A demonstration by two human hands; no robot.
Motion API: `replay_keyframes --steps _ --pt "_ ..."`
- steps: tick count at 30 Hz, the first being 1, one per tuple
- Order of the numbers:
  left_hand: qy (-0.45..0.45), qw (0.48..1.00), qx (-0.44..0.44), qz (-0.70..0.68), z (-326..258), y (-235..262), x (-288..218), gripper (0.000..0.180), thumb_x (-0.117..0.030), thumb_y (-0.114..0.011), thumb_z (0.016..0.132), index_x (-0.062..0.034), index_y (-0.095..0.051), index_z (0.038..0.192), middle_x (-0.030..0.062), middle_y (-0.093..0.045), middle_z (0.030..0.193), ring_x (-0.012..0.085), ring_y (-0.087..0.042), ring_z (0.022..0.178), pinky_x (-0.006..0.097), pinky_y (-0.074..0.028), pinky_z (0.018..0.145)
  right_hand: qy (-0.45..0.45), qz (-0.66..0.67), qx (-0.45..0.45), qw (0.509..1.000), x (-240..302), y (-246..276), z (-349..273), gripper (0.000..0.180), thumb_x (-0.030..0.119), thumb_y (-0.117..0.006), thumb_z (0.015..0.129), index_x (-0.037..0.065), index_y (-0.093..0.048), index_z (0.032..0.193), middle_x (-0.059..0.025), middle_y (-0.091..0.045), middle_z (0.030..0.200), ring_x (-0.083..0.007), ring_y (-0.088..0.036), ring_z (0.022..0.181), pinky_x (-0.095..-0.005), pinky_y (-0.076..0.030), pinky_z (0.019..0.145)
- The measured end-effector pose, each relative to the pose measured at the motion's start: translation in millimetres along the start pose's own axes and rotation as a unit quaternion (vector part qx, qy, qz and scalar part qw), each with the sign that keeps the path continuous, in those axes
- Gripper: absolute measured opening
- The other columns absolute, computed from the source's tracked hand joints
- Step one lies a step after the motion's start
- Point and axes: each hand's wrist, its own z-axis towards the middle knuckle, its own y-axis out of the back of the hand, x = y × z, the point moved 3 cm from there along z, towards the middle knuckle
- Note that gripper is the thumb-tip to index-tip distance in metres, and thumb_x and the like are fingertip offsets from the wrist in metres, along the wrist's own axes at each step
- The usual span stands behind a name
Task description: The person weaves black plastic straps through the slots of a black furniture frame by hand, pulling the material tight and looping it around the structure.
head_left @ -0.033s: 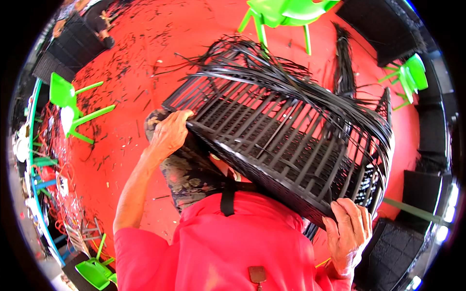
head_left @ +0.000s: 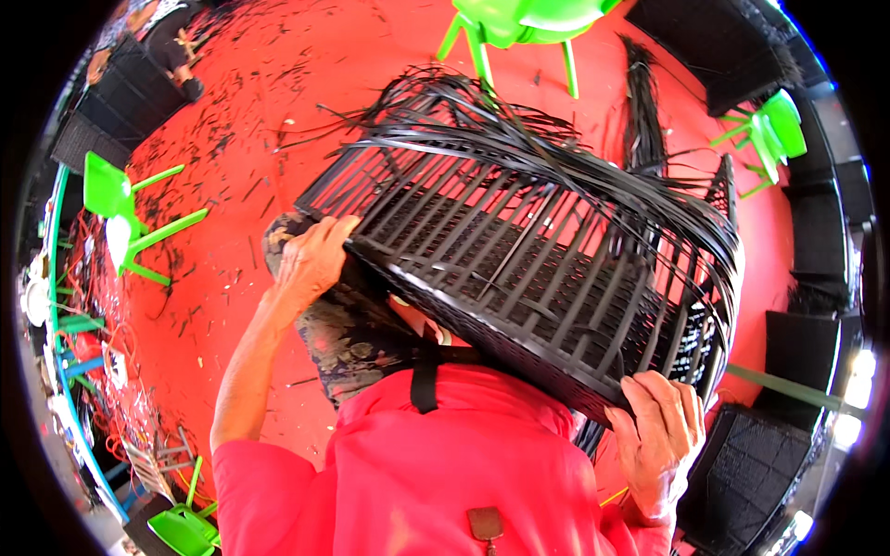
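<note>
Right now I have both hands on a black slatted basket frame (head_left: 519,278), which sits tilted across my lap, its open side turned toward me. My left hand (head_left: 311,259) is curled over the frame's near left corner, fingers wrapped onto the rim. My right hand (head_left: 660,426) is closed over the lower right corner, fingers folded over the edge and the thumb hidden behind it. So both hands are clamped on the frame and hold nothing else.

Long black weaving strips (head_left: 556,157) sweep over the top of the frame, beyond my left hand, and fan loose past the far side. Bits of cut strip litter the red floor (head_left: 232,139) out past my left hand. A green plastic chair (head_left: 519,28) stands ahead of both hands, and another (head_left: 120,204) lies off to the left.

As I judge it, the risk is the loose strips: they look unsecured, so if I tip or turn the frame sharply they could spring out of their weave or snag on the slats. My grip is only on two corners, so a heavy tilt might let the frame slide off my knees.
</note>
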Motion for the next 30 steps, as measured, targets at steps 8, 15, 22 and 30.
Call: replay_keyframes --steps 8,15,22,30 --pt "-0.09 0.964 -0.047 0.245 0.9 21.2 41.9 0.042 -0.021 -0.064 0.084 -0.0088 -0.051 0.122 0.0043 -0.056 0.07 0.0172 -0.059 0.059 0.031 -0.048 0.052 -0.029 0.011 -0.022 0.999 -8.6 -0.9 -3.9 0.035 0.006 -0.077 0.057 0.0 -0.067 0.09 -0.0091 -0.057 0.088 -0.0265 -0.054 0.074 -0.035 -0.046 0.064" --pt "0.05 0.977 0.032 0.206 -51.5 17.1 106.6 0.059 -0.001 -0.059 0.079 -0.009 -0.04 0.135 0.0111 -0.066 0.092 0.0286 -0.064 0.073 0.038 -0.05 0.061 0.015 0.027 -0.08 0.996 -14.0 17.6 -9.8 0.031 0.011 -0.078 0.055 0.005 -0.068 0.084 -0.0074 -0.059 0.082 -0.0249 -0.056 0.072 -0.0398 -0.046 0.072" --pt "0.199 0.911 0.252 0.259 -86.7 48.2 110.7 0.059 -0.01 -0.062 0.076 -0.0067 -0.043 0.132 0.0153 -0.054 0.118 0.0331 -0.048 0.113 0.042 -0.038 0.092 -0.13 0.208 -0.275 0.93 -54.1 21.9 -43.6 0.026 0.023 -0.058 0.089 -0.002 -0.058 0.095 -0.0127 -0.059 0.082 -0.0235 -0.053 0.075 -0.0339 -0.043 0.071" --pt "0.013 0.934 0.126 -0.335 33.3 37.5 -106.1 0.026 -0.006 -0.07 0.074 -0.0047 -0.066 0.099 0.0111 -0.062 0.1 0.0233 -0.061 0.093 0.034 -0.049 0.083 -0.16 0.266 -0.264 0.913 -57.5 30.9 -50.1 0.012 0.01 -0.063 0.082 0.002 -0.063 0.09 -0.0106 -0.059 0.083 -0.0201 -0.052 0.075 -0.0302 -0.042 0.069"
